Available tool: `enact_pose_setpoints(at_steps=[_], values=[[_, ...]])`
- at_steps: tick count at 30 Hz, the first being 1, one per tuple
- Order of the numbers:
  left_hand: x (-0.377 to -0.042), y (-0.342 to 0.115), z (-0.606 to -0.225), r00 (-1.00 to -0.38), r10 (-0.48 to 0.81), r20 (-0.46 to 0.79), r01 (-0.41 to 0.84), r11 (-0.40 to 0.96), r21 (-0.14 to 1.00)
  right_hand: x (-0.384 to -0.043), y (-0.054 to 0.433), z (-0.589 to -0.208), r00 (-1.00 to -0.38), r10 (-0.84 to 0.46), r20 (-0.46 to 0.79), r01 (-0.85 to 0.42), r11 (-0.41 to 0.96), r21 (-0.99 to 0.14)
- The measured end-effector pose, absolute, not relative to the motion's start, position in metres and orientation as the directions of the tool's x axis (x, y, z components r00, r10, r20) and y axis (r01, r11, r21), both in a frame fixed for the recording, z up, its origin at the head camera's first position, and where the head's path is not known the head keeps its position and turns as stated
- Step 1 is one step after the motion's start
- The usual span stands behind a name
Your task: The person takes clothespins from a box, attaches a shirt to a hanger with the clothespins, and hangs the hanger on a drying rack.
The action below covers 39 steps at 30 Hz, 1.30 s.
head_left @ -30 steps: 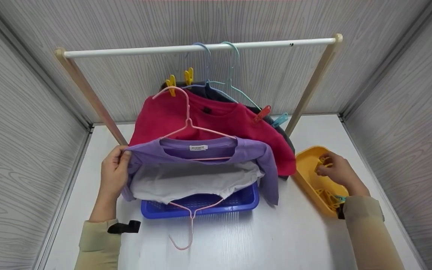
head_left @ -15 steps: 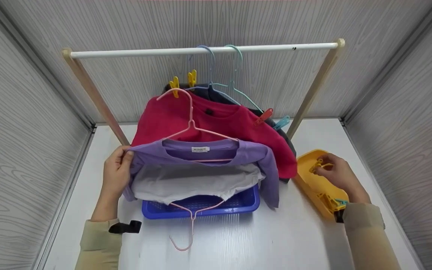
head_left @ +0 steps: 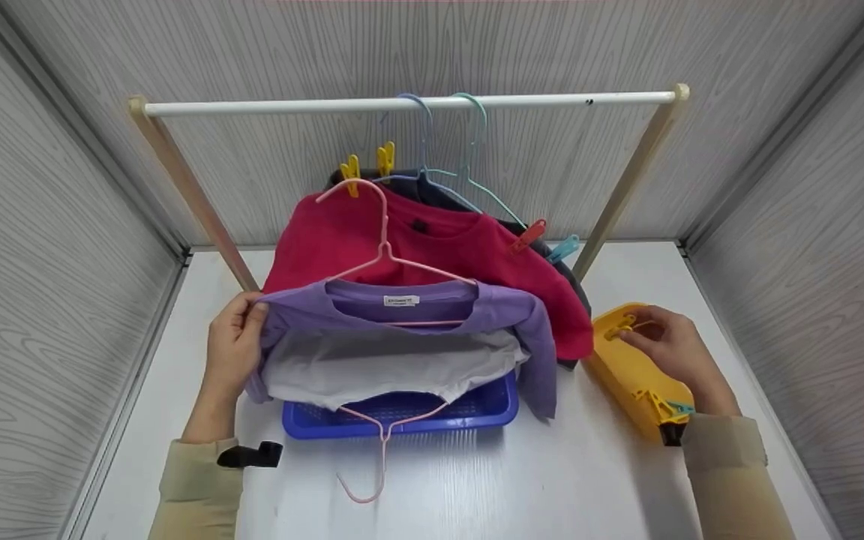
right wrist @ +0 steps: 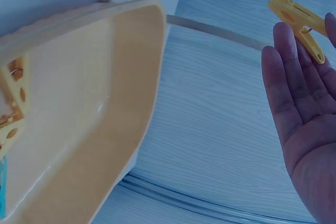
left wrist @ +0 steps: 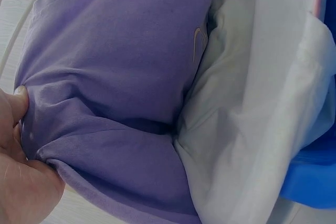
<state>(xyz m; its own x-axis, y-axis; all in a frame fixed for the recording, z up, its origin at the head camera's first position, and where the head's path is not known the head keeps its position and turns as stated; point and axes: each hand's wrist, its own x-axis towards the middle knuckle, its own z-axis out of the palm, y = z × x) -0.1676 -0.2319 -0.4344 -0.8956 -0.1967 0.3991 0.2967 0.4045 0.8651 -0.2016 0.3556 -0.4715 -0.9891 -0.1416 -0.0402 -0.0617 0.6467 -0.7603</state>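
Wood-grain panels (head_left: 274, 45) enclose a white tabletop (head_left: 507, 480) on three visible sides. At the rear, a white rod (head_left: 252, 107) carries a blue hanger (head_left: 427, 135) and a green hanger (head_left: 483, 124); a red shirt (head_left: 312, 240) and a dark garment (head_left: 447, 199) hang below, with clothespins (head_left: 387, 159) at their shoulders, presumably to prevent slipping. In front, a purple shirt (head_left: 514, 304) lies partly over a blue basket (head_left: 402, 430), a pink hanger (head_left: 384, 240) passing through its neckline with the hook exposed toward the rod. The left hand (head_left: 233, 341) has a narrow grip, pinching the purple shirt at the shoulder-sleeve edge; this likely steadies the cloth and presents a taut edge. The right hand (head_left: 672, 341) has its grip closed on a yellow clip (head_left: 618, 328) between thumb and fingertips, at the far end of a yellow tray (head_left: 631, 367). The tray, placed just beside the right hand, appears positioned for easy reach; further clips (head_left: 657, 405) lie at its near end.
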Motion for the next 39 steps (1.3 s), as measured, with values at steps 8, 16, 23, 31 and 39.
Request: enact_pose_setpoints(at_steps=[8,16,23,31,39], values=[[-0.165,-0.230,-0.432,-0.903,-0.182,0.390,0.298,0.389,0.872,-0.196,0.343,-0.458,-0.984,-0.162,0.077,-0.161,0.608,-0.777],[-0.162,-0.229,-0.428,-0.901,-0.164,0.403,0.316,0.388,0.866,-0.188,0.329,-0.445,-0.962,-0.198,0.190,-0.271,0.571,-0.775],[-0.162,-0.228,-0.428,-0.899,-0.172,0.403,0.314,0.389,0.866,-0.180,0.317,-0.432,-0.936,-0.215,0.277,-0.351,0.543,-0.763],[-0.162,-0.227,-0.429,-0.903,-0.183,0.389,0.297,0.388,0.872,-0.172,0.300,-0.419,-0.866,-0.209,0.455,-0.492,0.521,-0.698],[-0.160,-0.224,-0.425,-0.904,-0.196,0.380,0.274,0.416,0.867,-0.170,0.267,-0.414,-0.736,-0.290,0.612,-0.669,0.451,-0.591]])
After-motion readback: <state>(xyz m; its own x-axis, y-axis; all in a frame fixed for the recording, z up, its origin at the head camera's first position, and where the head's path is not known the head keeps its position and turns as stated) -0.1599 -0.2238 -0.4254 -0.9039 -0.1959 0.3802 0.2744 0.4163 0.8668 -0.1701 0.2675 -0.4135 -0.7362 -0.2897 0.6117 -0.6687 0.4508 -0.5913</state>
